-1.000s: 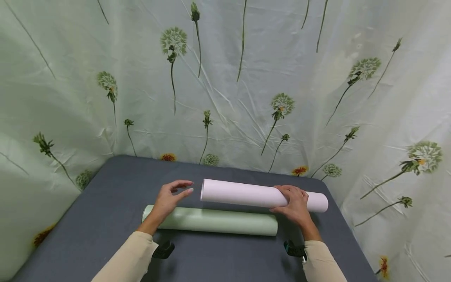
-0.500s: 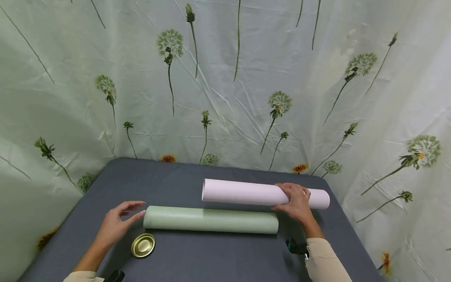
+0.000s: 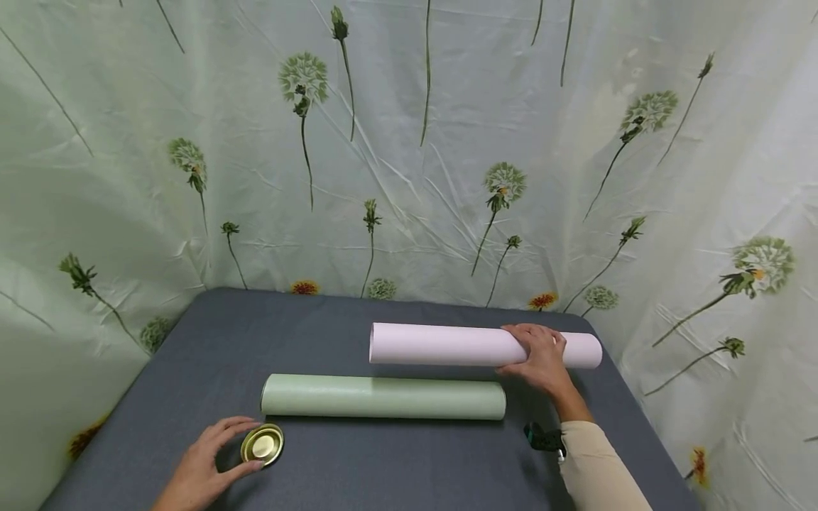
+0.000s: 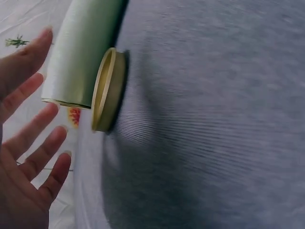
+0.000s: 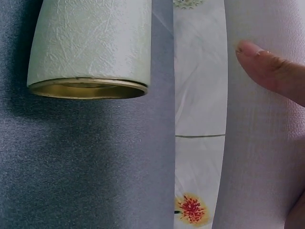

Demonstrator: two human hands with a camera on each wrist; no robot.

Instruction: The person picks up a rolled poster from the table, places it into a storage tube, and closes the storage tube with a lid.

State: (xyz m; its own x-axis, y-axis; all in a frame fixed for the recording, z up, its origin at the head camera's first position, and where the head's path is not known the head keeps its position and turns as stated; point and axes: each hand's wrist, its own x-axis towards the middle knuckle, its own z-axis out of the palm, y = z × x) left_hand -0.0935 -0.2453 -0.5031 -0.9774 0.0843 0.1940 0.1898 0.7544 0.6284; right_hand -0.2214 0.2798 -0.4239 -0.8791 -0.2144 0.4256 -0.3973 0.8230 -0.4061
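Observation:
My left hand [image 3: 207, 460] is at the front left, thumb and fingers spread to either side of a round gold metal lid [image 3: 263, 446]. In the left wrist view that hand looks apart from the lid [image 4: 110, 90], which lies on the table near the end of a pale green tube [image 3: 383, 397]. A gold metal rim shows at the tube's end [image 5: 90, 88] in the right wrist view. Farther back, my right hand [image 3: 543, 360] grips a pale pink roll [image 3: 434, 345] from above, with the thumb [image 5: 271, 69] against its near side. The roll's left end is hollow.
A dark grey cloth covers the table [image 3: 358, 468]. Behind it and along both sides hangs a pale curtain [image 3: 409, 177] printed with dandelions. A black wrist device [image 3: 543, 437] sits under my right wrist.
My left hand has moved left, then toward the front, from beside the pink roll to the gold lid, uncovering the lid and the tube's left end. The right hand keeps the roll nearly in place.

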